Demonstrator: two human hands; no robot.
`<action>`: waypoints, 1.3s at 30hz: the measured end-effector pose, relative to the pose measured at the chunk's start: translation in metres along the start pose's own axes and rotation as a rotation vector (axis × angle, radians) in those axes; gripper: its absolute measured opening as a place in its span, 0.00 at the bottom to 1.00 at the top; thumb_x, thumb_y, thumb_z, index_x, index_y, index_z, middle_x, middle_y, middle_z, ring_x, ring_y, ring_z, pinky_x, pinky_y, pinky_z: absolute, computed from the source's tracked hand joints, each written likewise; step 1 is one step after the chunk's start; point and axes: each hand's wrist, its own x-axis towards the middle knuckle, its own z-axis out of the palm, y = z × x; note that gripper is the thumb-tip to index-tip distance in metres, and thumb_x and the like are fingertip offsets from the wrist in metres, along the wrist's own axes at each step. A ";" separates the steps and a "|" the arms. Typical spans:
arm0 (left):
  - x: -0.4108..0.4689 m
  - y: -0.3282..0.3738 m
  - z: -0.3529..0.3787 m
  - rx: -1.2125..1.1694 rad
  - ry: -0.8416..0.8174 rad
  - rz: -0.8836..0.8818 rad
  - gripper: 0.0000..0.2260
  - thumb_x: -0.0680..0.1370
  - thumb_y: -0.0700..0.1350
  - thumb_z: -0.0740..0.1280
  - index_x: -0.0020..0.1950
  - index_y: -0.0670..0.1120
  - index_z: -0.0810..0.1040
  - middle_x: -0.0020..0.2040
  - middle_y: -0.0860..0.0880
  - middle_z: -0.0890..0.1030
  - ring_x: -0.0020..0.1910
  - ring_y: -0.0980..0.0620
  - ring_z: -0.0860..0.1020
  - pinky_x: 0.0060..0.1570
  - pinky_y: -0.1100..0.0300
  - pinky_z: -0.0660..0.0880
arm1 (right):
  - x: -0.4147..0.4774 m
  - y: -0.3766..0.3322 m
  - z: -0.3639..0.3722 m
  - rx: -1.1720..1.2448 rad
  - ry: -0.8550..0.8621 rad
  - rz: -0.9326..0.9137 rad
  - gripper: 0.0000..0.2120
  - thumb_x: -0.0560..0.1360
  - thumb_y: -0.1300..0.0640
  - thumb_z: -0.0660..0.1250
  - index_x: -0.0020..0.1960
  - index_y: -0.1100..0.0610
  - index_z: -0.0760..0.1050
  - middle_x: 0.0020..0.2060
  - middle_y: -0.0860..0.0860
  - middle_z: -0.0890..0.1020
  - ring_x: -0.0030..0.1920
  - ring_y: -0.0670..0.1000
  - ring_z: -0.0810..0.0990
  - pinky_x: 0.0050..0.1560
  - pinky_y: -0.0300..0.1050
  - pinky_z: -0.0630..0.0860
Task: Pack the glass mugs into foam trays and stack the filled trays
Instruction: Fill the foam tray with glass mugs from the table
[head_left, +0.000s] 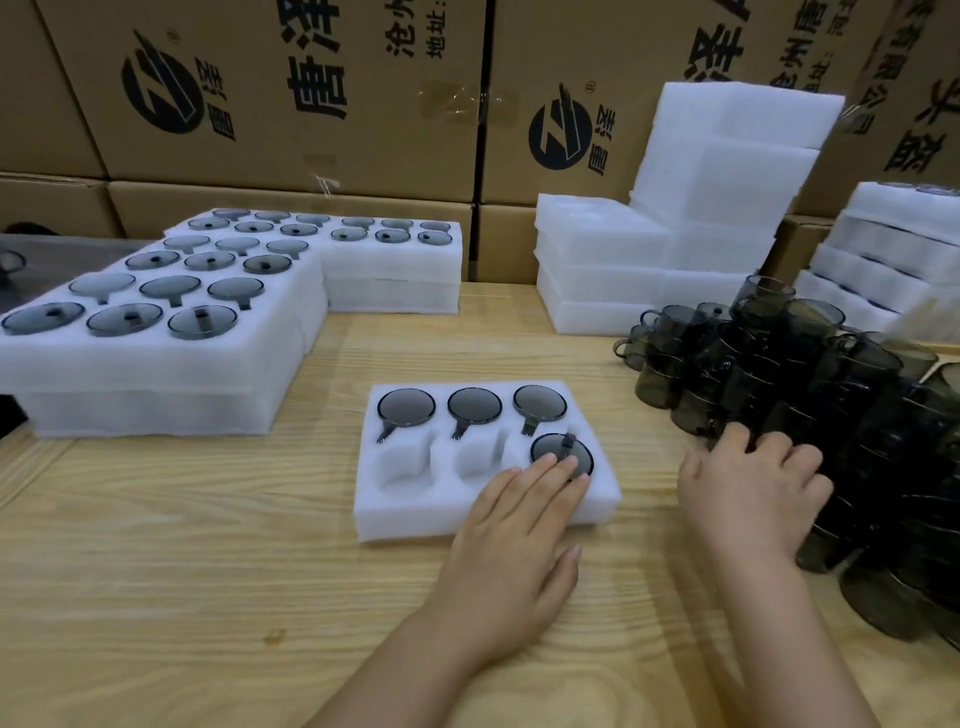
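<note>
the white foam tray (405, 519) in the middle of the light wooden bench (208, 519) has four of its six pockets filled. three smoky grey glass mugs (474, 405) sit across the back row and a fourth mug (558, 449) is in the front right pocket. the front left and front middle pockets have nothing in them.

left hand (514, 540) lies flat over the tray's front edge. its fingers (550, 473) are straight and released, tips resting on that fourth mug, pressing rather than gripping.

right hand (748, 488) is at the loose pile of dark glass mugs (779, 374) on the right. its fingers bend down among them and the tips are hidden, so i can't tell if it's got one.

handling-wise i'd guess thin glass: rigid, slick, not heavy, chips if knocked against its neighbours. i'd take one round the body or by the handle and lift it straight up out of the heap, not drag it. the foam looks soft and light, so steadying the tray with one hand makes sense.
</note>
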 end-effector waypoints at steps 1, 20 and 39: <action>0.000 -0.001 0.000 -0.009 -0.005 0.003 0.23 0.76 0.52 0.58 0.69 0.47 0.73 0.71 0.51 0.71 0.71 0.52 0.68 0.69 0.56 0.58 | 0.000 0.000 0.000 -0.054 -0.048 0.006 0.17 0.78 0.49 0.58 0.61 0.58 0.69 0.58 0.61 0.72 0.58 0.61 0.65 0.54 0.52 0.63; 0.005 -0.013 0.005 -0.009 0.080 -0.015 0.20 0.74 0.47 0.59 0.66 0.49 0.75 0.69 0.52 0.74 0.70 0.53 0.70 0.70 0.51 0.57 | -0.007 -0.022 0.016 0.344 -0.104 -0.427 0.24 0.68 0.72 0.60 0.62 0.58 0.76 0.57 0.54 0.78 0.59 0.57 0.72 0.55 0.46 0.64; 0.004 -0.027 -0.007 0.072 0.326 -0.217 0.21 0.77 0.49 0.57 0.66 0.43 0.76 0.68 0.47 0.75 0.68 0.50 0.73 0.70 0.44 0.55 | 0.000 -0.004 0.015 0.418 -0.219 -0.310 0.38 0.70 0.42 0.70 0.72 0.55 0.59 0.66 0.55 0.66 0.67 0.59 0.66 0.62 0.54 0.67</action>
